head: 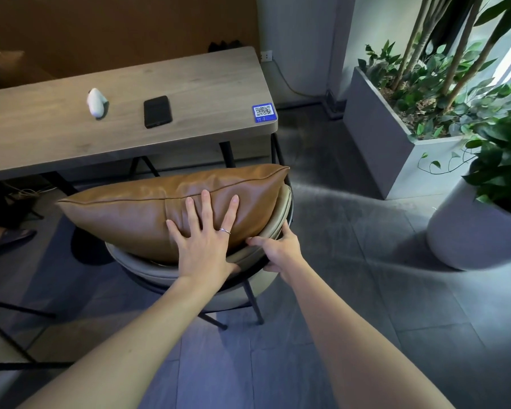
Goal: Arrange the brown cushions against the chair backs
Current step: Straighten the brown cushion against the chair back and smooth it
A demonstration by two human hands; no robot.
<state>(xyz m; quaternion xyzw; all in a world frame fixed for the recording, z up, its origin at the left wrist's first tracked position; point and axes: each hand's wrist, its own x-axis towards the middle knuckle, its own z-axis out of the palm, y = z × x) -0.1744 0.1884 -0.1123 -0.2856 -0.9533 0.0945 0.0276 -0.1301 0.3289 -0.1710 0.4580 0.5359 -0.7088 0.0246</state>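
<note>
A brown leather cushion (148, 208) lies across a round grey-green chair (148, 268) in the middle of the head view, resting on the curved chair back. My left hand (204, 237) presses flat on the cushion's near face, fingers spread, a ring on one finger. My right hand (278, 249) grips the chair back's padded rim just right of the cushion, thumb on top and fingers curled under. The chair seat is hidden under the cushion.
A wooden table (189, 84) stands just beyond the chair with a black phone (157, 111), a white object (96, 101) and a QR card (263, 112). Grey planters (396, 137) and a white pot (466, 231) stand right. A sandalled foot (9, 236) shows at left.
</note>
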